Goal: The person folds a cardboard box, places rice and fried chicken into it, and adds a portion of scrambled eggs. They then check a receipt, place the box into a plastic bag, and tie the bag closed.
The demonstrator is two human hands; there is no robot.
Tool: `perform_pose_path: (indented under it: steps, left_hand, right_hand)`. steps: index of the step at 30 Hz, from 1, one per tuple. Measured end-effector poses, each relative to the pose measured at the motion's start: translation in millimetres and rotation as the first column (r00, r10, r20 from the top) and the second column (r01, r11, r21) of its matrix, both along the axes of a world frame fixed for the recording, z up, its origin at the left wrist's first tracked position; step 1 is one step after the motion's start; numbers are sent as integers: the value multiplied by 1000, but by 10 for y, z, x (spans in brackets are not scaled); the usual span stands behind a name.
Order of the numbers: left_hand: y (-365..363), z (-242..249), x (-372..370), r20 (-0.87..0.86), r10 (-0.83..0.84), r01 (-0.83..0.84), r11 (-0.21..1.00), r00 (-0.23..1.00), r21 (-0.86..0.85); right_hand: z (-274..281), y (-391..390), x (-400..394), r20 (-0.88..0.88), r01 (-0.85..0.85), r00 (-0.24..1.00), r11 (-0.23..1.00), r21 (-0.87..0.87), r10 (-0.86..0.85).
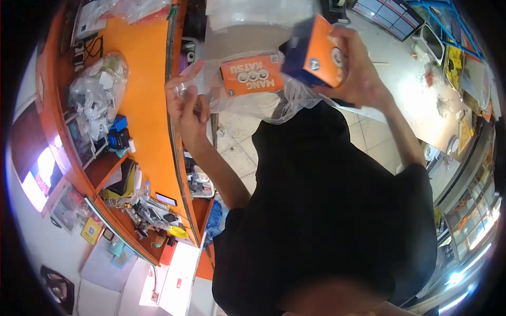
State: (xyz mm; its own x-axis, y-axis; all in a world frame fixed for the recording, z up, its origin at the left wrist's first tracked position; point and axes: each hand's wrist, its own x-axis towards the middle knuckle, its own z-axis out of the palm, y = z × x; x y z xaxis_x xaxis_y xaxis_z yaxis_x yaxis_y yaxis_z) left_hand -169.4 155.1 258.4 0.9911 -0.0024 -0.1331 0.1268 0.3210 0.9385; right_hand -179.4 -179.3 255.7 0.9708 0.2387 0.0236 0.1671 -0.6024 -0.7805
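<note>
My right hand [363, 76] grips an orange and dark blue box [319, 55] with round pictures on it, raised and tilted over the right side of a clear plastic bag [295, 102]. Inside the bag, or beneath its film, lies an orange box [252, 75] printed "MANG KATSU", upside down from my view. The left hand [188, 102] is at the bag's left edge, thumb and fingers pinching the thin plastic, with the index finger stretched out. The bag's bottom hangs near my dark shirt.
An orange counter [150, 105] runs along the left, with a bag of small items [100, 89] and a phone [166, 199] on it. To the right a white table [400, 95] bears a screen [387, 16] at its far end. Clear plastic packs [258, 13] lie ahead.
</note>
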Motion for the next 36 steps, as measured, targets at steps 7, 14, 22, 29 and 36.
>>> perform_pose_path:
  steps: [7,14,22,29,36]
  left_hand:
    - [221,-229,57,-148,26,-20,999,989,43]
    - [231,-149,302,20,-15,16,999,1000,-48]
    - [-31,193,279,31,-71,64,980,997,186]
    - [227,476,487,-82,-334,314,736,939,599]
    - [-373,34,2108,143,-481,130,489,865,862]
  right_hand:
    - [-537,1806,149,-59,109,994,902,418,-93]
    - [-839,1562,25,15,-137,989,957,-257,146]
    - [-769,1615,78,-62,-144,990,892,-428,130]
    - [210,106,-170,-271,-140,929,915,378,254]
    - [-1003,-843,-766,-6,882,470,470,4,-882]
